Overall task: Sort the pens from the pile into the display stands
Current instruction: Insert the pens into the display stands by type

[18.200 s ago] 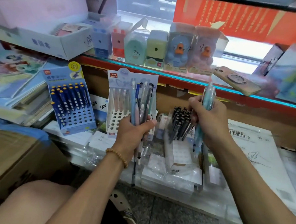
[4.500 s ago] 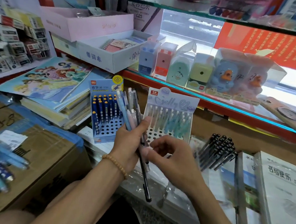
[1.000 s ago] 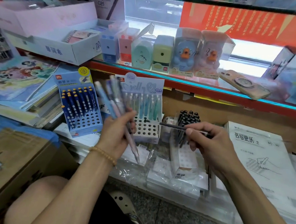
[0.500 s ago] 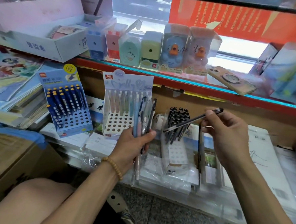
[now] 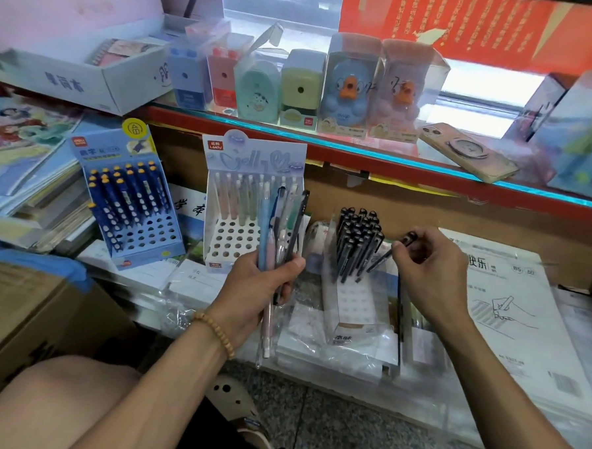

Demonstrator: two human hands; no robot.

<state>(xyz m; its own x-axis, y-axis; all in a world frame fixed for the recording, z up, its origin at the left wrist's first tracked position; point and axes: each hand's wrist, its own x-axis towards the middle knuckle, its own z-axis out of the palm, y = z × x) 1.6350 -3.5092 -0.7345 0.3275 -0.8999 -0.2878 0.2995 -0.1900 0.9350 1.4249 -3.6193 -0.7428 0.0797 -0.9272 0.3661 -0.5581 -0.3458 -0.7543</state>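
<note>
**A stationery shop counter**

You are looking at retail stock, not a home desk. Boxed pencil sharpeners (image 5: 301, 86) stand in a row on a glass shelf (image 5: 387, 154) with a red edge. Below, branded card display stands (image 5: 252, 199) hold pens in rows of holes. Stacked notebooks (image 5: 28, 190) and shrink-wrapped exercise books (image 5: 512, 316) lie around them, beside a cardboard carton (image 5: 35, 313).

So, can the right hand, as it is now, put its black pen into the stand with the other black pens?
Probably yes. The right hand pinches the black pen right beside the black pen stand, tip angled down toward it. Nothing lies between them; the left hand holds its bundle of pens clear.
</note>
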